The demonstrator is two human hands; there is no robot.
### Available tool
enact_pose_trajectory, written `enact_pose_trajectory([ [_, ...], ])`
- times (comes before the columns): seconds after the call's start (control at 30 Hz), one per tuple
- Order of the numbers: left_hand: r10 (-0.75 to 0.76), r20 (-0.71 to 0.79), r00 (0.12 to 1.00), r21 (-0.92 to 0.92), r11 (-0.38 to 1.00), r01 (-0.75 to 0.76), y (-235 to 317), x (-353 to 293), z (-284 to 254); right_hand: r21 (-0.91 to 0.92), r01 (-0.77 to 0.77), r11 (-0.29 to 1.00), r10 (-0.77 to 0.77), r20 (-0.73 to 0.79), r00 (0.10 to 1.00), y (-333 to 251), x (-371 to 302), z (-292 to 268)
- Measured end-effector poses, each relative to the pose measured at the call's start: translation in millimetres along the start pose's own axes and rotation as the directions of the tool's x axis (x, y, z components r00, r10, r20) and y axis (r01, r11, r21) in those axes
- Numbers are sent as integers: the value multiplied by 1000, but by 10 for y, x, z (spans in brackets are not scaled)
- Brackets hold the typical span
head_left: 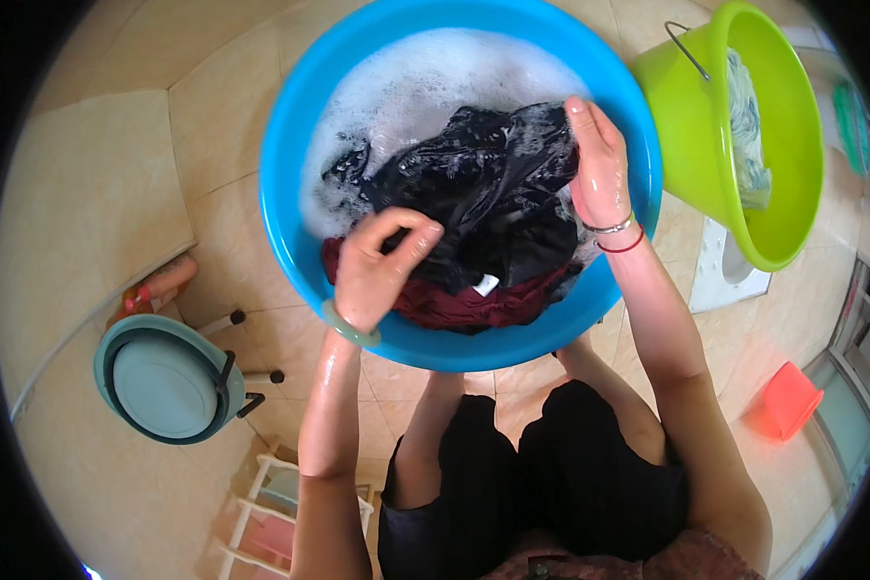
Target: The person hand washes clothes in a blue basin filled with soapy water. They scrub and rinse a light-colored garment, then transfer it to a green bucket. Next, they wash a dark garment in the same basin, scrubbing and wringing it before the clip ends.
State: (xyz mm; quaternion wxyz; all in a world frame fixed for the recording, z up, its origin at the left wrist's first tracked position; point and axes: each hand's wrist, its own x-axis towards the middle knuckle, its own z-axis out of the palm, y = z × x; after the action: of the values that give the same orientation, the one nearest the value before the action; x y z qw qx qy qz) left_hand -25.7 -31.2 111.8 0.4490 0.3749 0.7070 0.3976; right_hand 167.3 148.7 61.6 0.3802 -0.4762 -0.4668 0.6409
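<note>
A wet black garment (483, 159) is spread over the sudsy water in a big blue basin (290, 261). My right hand (599, 169) grips its right edge, thumb and fingers up along the cloth near the basin's right wall. On the near left, my left hand (372, 271) is curled in a pinch at the garment's lower left part; the fingertips are partly hidden. Beneath the black cloth lies a dark red garment (474, 307), with a small white label (486, 285) showing beside it. White foam (435, 77) covers the far side of the water.
A lime green bucket (686, 135) with pale cloth (747, 135) inside stands tilted at the right. To the left is a grey-green basin (164, 377); a red-pink container (793, 399) sits at the lower right. A white rack (246, 507) stands at the lower left.
</note>
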Motion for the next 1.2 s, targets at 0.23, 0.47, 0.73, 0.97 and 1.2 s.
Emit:
enact_pose_trajectory([
  [0.23, 407, -365, 837, 625, 774, -103, -207, 409, 96, -733, 391, 556, -237, 312, 920, 192, 17, 276],
  [0.47, 222, -57, 973, 911, 411, -41, -728, 813, 576, -893, 406, 191, 146, 435, 888, 664, 119, 494],
  [0.73, 102, 23, 994, 871, 485, -70, -787, 1113, 656, -864, 225, 450, 430, 430, 793, 1171, 478, 254],
  [0.97, 17, -258, 966, -362, 925, -113, -553, 557, 750, -369, 155, 916, -98, 167, 981, 713, 207, 305],
  [1.2, -236, 188, 954, -911, 321, 258, 38, 600, 418, -69, 333, 940, -245, 543, 803, -326, -773, 773],
])
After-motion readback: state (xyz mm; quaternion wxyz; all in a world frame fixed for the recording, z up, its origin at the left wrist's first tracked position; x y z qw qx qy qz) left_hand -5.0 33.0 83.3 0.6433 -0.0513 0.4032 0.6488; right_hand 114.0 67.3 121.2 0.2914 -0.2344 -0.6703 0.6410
